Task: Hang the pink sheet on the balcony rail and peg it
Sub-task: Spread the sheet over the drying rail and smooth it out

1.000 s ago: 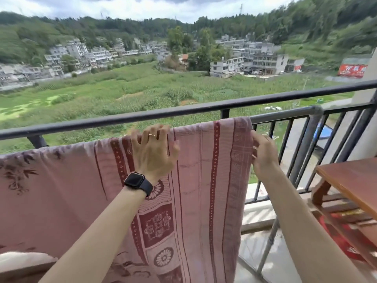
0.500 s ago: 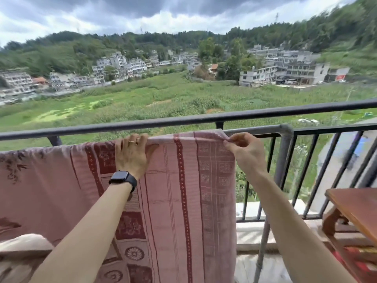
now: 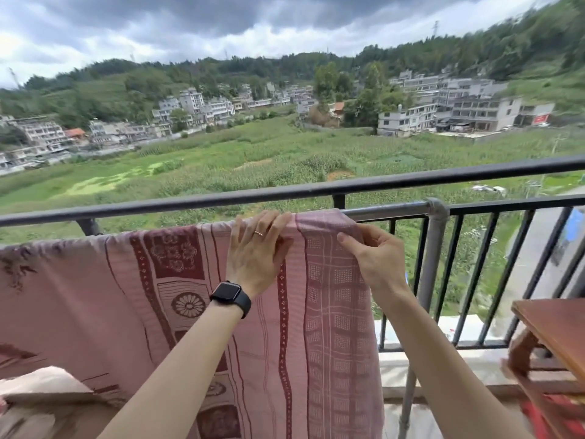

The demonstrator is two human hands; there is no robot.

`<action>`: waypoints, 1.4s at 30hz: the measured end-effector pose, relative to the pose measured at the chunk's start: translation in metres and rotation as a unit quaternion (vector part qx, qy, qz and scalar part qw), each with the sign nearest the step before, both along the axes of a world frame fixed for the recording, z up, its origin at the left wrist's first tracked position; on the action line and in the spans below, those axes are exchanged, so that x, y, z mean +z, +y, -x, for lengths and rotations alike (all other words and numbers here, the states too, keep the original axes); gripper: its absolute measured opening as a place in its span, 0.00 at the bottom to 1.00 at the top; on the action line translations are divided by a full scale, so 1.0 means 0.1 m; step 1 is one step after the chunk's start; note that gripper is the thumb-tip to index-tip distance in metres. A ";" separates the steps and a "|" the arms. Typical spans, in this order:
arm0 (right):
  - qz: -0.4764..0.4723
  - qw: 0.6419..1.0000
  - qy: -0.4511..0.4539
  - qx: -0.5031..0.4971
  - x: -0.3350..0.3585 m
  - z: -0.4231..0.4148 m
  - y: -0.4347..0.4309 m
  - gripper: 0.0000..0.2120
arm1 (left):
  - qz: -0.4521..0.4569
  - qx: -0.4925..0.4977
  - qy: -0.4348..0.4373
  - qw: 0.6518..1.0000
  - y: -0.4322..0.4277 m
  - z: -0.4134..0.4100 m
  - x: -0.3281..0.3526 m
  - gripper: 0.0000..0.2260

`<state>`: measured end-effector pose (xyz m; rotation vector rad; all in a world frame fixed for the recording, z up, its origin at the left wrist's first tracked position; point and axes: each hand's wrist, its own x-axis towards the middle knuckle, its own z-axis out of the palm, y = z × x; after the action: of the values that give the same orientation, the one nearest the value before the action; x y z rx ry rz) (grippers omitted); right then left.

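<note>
My left hand (image 3: 258,251), fingers straight, presses the pink sheet (image 3: 95,296) draped over the balcony rail (image 3: 389,212) while my right hand (image 3: 378,259) pinches its edge; unpegged, it may slide off in wind once released.

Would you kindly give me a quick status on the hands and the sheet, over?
Left hand flat on pink sheet, right hand pinching its end. Sheet draped over grey rail. Not yet pegged at this end.
</note>
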<state>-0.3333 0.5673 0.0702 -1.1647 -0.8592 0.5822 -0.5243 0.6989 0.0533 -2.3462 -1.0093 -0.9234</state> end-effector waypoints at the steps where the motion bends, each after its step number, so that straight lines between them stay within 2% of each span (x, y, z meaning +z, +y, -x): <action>1: -0.015 0.999 -0.025 -0.020 -0.06 0.03 -0.01 0.07 | -0.018 -0.004 -0.004 1.000 0.05 0.05 -0.03 0.22; 6: -0.048 0.995 -0.053 -0.075 -0.20 0.15 -0.06 0.10 | -0.073 -0.001 -0.020 0.997 0.14 0.24 -0.03 0.20; 8: -0.062 0.993 -0.078 -0.070 -0.17 0.17 -0.08 0.10 | -0.064 0.026 -0.015 0.998 0.16 0.39 0.00 0.25; 11: -0.026 0.998 -0.052 0.035 -0.07 0.19 -0.04 0.13 | -0.024 0.090 -0.002 0.996 0.13 0.57 0.12 0.36; 14: 0.101 0.976 -0.045 0.190 0.06 0.11 0.03 0.10 | 0.017 0.134 -0.052 0.989 -0.12 0.39 0.20 0.30; 16: 0.151 0.956 -0.030 0.248 0.08 0.07 0.09 0.07 | 0.051 0.164 -0.079 0.982 -0.25 0.25 0.16 0.29; 19: 0.164 0.928 0.028 0.333 0.17 0.04 0.14 0.10 | 0.059 0.221 -0.085 0.970 -0.27 0.22 0.13 0.31; 22: 0.143 0.894 0.159 0.394 0.34 0.07 0.11 0.12 | 0.052 0.270 -0.070 0.959 -0.25 0.34 0.14 0.33; 25: 0.102 0.905 0.227 0.344 0.38 0.04 -0.01 0.14 | 0.049 0.296 -0.057 0.952 -0.30 0.43 0.18 0.39; 27: 0.081 0.936 0.203 0.274 0.38 -0.04 -0.14 0.14 | 0.053 0.308 -0.058 0.948 -0.36 0.48 0.22 0.38; 29: 0.055 0.948 0.206 0.235 0.41 -0.16 -0.29 0.14 | 0.064 0.323 -0.069 0.942 -0.40 0.54 0.24 0.36; 32: 0.056 0.924 0.258 0.277 0.49 -0.16 -0.36 0.13 | 0.084 0.344 -0.089 0.931 -0.39 0.63 0.35 0.34; 34: 0.118 0.899 0.255 0.335 0.58 -0.10 -0.34 0.10 | 0.105 0.343 -0.121 0.925 -0.37 0.58 0.49 0.29; 35: 0.163 0.882 0.243 0.369 0.64 -0.02 -0.33 0.15 | 0.099 0.338 -0.134 0.926 -0.38 0.54 0.56 0.27; 37: 0.226 0.860 0.224 0.398 0.77 0.19 -0.28 0.23 | 0.057 0.298 -0.128 0.944 -0.45 0.46 0.69 0.30; 39: 0.232 0.881 0.188 0.368 0.91 0.32 -0.24 0.21 | 0.051 0.237 -0.091 0.966 -0.55 0.34 0.75 0.34; 42: 0.160 0.948 0.124 0.247 1.01 0.36 -0.18 0.12 | 0.077 0.230 -0.031 0.970 -0.61 0.38 0.73 0.32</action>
<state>-0.3694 0.5489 0.1713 -1.1330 -0.8596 1.2915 -0.5628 0.6377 0.1266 -2.0658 -1.6128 -0.7594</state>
